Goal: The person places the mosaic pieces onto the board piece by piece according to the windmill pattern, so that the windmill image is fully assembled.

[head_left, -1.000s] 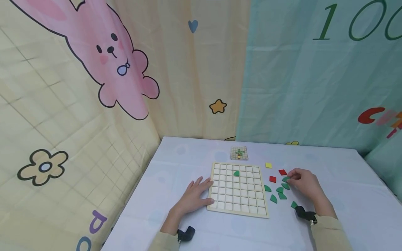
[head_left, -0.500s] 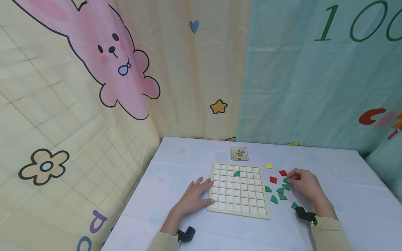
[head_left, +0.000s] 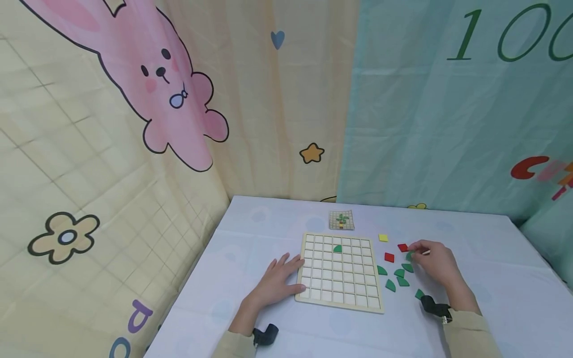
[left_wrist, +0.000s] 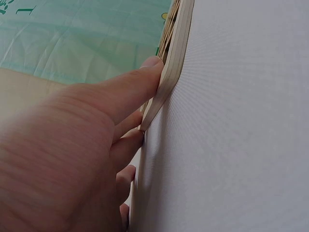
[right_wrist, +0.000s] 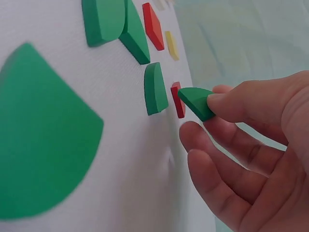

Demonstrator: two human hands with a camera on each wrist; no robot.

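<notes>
My right hand (head_left: 434, 258) pinches a green quarter-circle piece (right_wrist: 198, 100) between thumb and fingers, raised off the cloth in the right wrist view. My left hand (head_left: 278, 279) rests at the left edge of the white grid board (head_left: 339, 311), fingers spread, with thumb and fingertips touching its rim. In the left wrist view the thumb lies against the board's layered wooden edge (left_wrist: 174, 63). One green quarter-circle (head_left: 337, 248) sits in a cell in the board's upper part. Several loose green quarter-circles (head_left: 390, 285) lie between the board and my right hand.
Two red squares (head_left: 389, 257) and a yellow square (head_left: 383, 238) lie right of the board. Behind the board is a small grid card (head_left: 341, 220) with a green and yellow picture. A white cloth covers the table (head_left: 268, 219); printed curtains (head_left: 286, 99) stand behind and to the left.
In my right hand the green piece has turned and come slightly up, with a pale edge now showing at the fingers. The left hand and board stay put.
</notes>
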